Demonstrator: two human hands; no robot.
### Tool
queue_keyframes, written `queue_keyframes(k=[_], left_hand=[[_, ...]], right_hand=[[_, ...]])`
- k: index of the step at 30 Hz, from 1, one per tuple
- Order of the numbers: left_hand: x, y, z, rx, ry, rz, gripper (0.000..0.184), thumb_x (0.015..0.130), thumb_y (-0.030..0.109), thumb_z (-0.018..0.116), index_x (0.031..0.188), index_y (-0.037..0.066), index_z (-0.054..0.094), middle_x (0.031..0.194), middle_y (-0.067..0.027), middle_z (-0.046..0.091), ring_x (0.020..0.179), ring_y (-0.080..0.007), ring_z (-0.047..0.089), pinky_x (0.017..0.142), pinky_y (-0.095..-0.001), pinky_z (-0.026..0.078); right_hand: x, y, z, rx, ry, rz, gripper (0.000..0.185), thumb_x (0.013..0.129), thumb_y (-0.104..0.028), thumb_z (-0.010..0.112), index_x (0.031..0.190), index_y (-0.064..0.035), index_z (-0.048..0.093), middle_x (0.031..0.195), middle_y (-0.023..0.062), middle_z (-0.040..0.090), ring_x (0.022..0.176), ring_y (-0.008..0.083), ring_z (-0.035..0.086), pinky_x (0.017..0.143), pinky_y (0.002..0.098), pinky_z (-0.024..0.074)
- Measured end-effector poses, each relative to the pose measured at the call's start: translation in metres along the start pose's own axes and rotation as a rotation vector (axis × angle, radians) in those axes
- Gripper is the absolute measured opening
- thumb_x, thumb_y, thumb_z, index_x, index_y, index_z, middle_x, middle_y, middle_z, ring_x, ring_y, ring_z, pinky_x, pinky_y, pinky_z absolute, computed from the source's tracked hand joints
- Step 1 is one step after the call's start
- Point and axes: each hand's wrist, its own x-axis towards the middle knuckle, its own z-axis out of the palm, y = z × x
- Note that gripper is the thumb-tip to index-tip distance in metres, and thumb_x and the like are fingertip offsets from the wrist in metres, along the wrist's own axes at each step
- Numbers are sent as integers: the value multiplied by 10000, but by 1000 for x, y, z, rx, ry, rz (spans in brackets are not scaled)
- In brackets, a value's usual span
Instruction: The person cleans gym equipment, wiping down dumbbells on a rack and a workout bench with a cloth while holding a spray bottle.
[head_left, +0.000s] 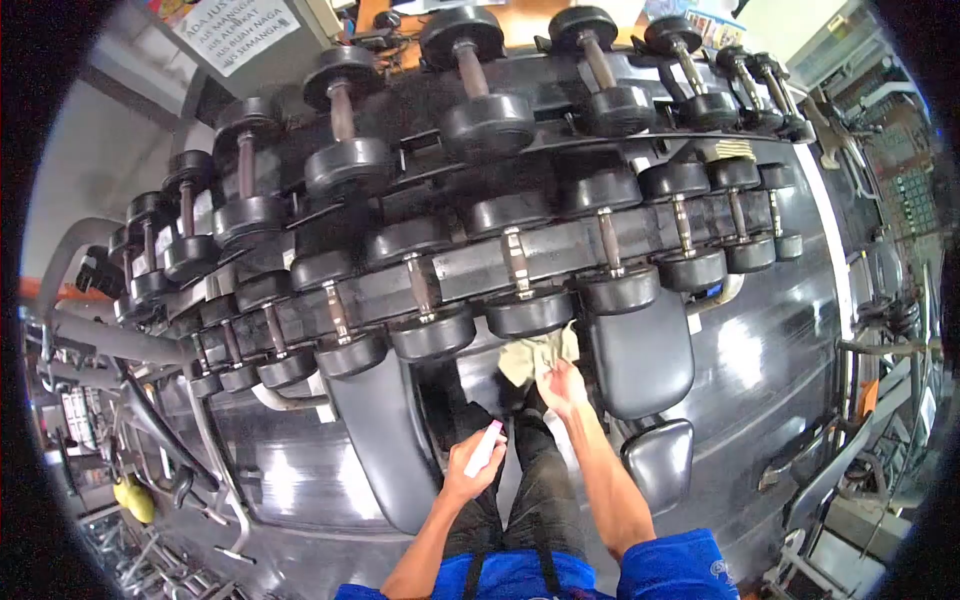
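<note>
My left hand (466,468) is wrapped round a small white bottle with a pink top (485,452), held upward at a tilt in front of my legs. A pale beige cloth (522,360) hangs from my right hand (562,388), whose fingers are closed on it. The cloth is just below the front end of a black dumbbell (530,312) on the lower tier of the rack. Whether it touches that dumbbell, I cannot tell.
Several dumbbells line the lower tier, and an upper row includes a large dumbbell (487,125). Padded black benches stand at left (375,440) and right (642,350) of my legs. A paper sign (235,35) is at top left, and gym machines surround the shiny dark floor (745,350).
</note>
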Motion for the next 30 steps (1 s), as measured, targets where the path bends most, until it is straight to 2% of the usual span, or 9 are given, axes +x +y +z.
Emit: queue_keyframes(k=[2, 3, 5, 9, 12, 15, 19, 23, 30], left_hand=[[-4, 8, -6, -21, -8, -27, 104, 851, 63, 693, 950, 39, 679, 726, -65, 647, 599, -119, 594, 568, -287, 487], [-5, 13, -9, -24, 1, 12, 106, 851, 67, 695, 952, 40, 680, 722, -63, 647, 598, -118, 593, 567, -286, 486], [-9, 24, -14, -34, 8, 89, 112, 850, 74, 698, 957, 43, 683, 714, -59, 647, 595, -115, 590, 565, -284, 483], [-18, 38, -25, -62, -2, 116, 121, 852, 82, 700, 966, 42, 687, 705, -54, 646, 594, -108, 585, 564, -277, 478], [-29, 49, -33, -120, 4, 148, 111, 861, 88, 696, 958, 34, 689, 714, -47, 649, 610, -95, 582, 576, -268, 474], [-40, 55, -37, -128, 12, 189, 105, 866, 88, 692, 954, 31, 689, 723, -42, 648, 623, -88, 582, 586, -265, 473], [-64, 73, -48, -57, -56, 81, 113, 860, 98, 698, 954, 35, 690, 733, -56, 655, 622, -93, 586, 586, -273, 476], [-80, 83, -56, -94, -77, 177, 114, 855, 86, 692, 957, 35, 691, 729, -65, 654, 624, -102, 603, 580, -275, 479], [-84, 107, -52, -26, -130, 257, 147, 863, 108, 687, 983, 23, 685, 748, -87, 676, 627, -125, 630, 590, -286, 495]], right_hand=[[-23, -10, -3, -15, -123, -1, 273, 1004, -122, 449, 1227, -3, 551, 1104, 101, 665, 1018, 235, 633, 943, 372, 517], [-38, -13, 20, -102, 38, -58, 341, 1008, -132, 432, 1309, 6, 512, 1219, 122, 640, 1110, 261, 610, 990, 399, 480], [-68, -27, 39, -226, 7, -147, 387, 1013, -154, 414, 1357, 10, 477, 1321, 140, 587, 1191, 271, 572, 1028, 423, 445], [-124, -53, 61, -378, -26, -150, 491, 989, -312, 496, 1409, -63, 449, 1383, 90, 544, 1258, 254, 521, 1087, 434, 380], [-158, -58, 71, -339, 55, -211, 478, 992, -311, 496, 1386, -43, 466, 1379, 120, 550, 1263, 280, 533, 1092, 438, 393], [-192, -55, 84, -560, 2, -235, 479, 987, -305, 522, 1386, -46, 467, 1376, 126, 550, 1258, 280, 535, 1092, 442, 399], [-237, -43, 97, -631, -43, -298, 494, 990, -301, 529, 1406, -53, 432, 1351, 135, 555, 1242, 284, 547, 1051, 452, 444], [-271, -46, 74, -640, -3, -325, 569, 951, -262, 604, 1452, -109, 382, 1374, 110, 533, 1228, 278, 555, 1028, 451, 465], [-305, -60, 70, -418, 57, -271, 549, 952, -182, 607, 1446, -82, 390, 1340, 125, 565, 1180, 287, 592, 991, 445, 504]])
